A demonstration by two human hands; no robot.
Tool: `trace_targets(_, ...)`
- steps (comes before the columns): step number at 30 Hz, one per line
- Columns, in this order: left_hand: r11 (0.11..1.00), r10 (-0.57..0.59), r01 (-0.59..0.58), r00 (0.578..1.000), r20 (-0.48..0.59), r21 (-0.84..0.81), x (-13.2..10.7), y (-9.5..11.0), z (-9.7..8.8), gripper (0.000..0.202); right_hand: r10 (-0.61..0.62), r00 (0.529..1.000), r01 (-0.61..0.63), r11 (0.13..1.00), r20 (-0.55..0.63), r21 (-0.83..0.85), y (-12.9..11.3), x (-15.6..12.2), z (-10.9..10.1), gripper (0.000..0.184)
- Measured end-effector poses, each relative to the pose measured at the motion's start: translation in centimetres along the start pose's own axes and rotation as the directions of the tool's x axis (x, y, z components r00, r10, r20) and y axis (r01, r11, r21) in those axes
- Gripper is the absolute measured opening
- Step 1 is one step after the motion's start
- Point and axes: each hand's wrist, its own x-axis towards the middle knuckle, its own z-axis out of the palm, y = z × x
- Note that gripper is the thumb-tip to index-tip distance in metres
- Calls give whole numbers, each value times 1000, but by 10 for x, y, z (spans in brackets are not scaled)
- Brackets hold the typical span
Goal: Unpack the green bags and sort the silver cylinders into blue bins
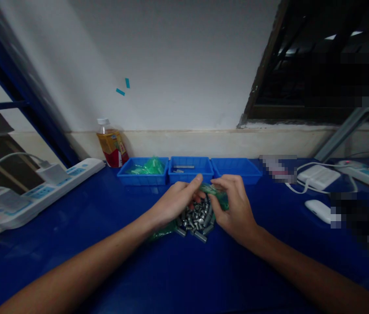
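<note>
Low in the centre of the frame, gripping a green plastic bag (217, 191) from both sides: left hand (174, 203) with fingers curled in and pinched on the film, right hand (233, 205) likewise closed on its upper edge. Just below and between the hands, lying on the blue table (184, 270), a heap of small metal pins (197, 221). Beyond, at mid-frame, three blue trays (189, 177) in a row, with a bottle (112, 148) to their left and a white power strip (40, 196) near the left edge.

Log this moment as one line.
left hand: gripping green plastic bag | right hand: pinching bag | metal pins: heaped between hands | blue bins: behind pile
</note>
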Motion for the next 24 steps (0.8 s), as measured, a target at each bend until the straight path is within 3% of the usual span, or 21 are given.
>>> trace_targets(3, 944, -105, 130, 990, 99, -303, 1, 1, -4, 46, -115, 993, 116, 992, -19, 50, -5, -3, -2, 29)
trace_targets(6, 919, -47, 84, 993, 107, -386, 1, 1, -6, 19, -118, 993, 117, 987, 8, 108, -5, -3, -2, 27)
trace_targets(8, 964, 101, -96, 995, 7, -249, 1, -2, -6, 19, -12, 999, 3, 987, 53, 162, -6, 0, -4, 21)
trace_targets(9, 968, 220, -225, 974, -58, -113, 0, -4, -6, 22, 73, 994, -90, 972, 86, 216, -6, 3, -5, 17)
trace_targets(11, 858, 491, -459, 865, -105, 230, -3, -10, -4, 29, 262, 943, -325, 861, 206, 390, -8, 8, -7, 17)
trace_targets(13, 638, 668, -572, 744, -1, 516, -7, -16, -2, 39, 392, 845, -535, 634, 364, 559, -10, 11, -7, 23)
trace_targets(14, 540, 695, -586, 716, 73, 604, -9, -19, 0, 43, 430, 797, -603, 519, 424, 606, -11, 12, -6, 25)
trace_targets(15, 471, 692, -584, 709, 134, 661, -11, -21, 1, 45, 459, 759, -645, 434, 462, 629, -12, 12, -5, 26)
trace_targets(17, 425, 660, -566, 727, 186, 706, -13, -23, 2, 45, 509, 723, -677, 384, 468, 628, -11, 11, -2, 27)
trace_targets(19, 488, 641, -562, 750, 162, 668, -13, -20, 2, 45, 536, 724, -678, 438, 434, 590, -9, 8, 1, 28)
trace_targets(21, 640, 609, -544, 790, 74, 542, -11, -13, 0, 42, 534, 751, -657, 540, 389, 526, -4, 6, 3, 29)
trace_targets(24, 907, 399, -384, 915, -58, 174, -10, -1, -2, 30, 417, 870, -491, 778, 261, 391, 2, 3, 2, 28)
